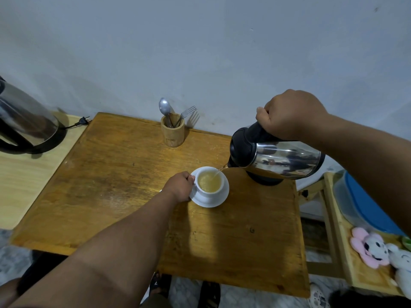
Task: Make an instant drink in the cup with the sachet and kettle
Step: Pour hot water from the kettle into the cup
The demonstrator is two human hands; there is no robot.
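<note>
On the worn brown wooden table (115,174), the small white ceramic cup (210,182) stands on its white saucer (219,200), the left hand (180,185) curled around the cup's near-left side. Above and to its right, the right hand (289,114) grips the black handle of the tilted shiny steel kettle (282,158), whose spout pours a thin stream into the cup (already holding pale yellowish liquid).

Cup (209,182) on saucer (219,200) mid-table (115,174), kettle (278,157) tilted right, utensil holder (172,132) behind
</note>
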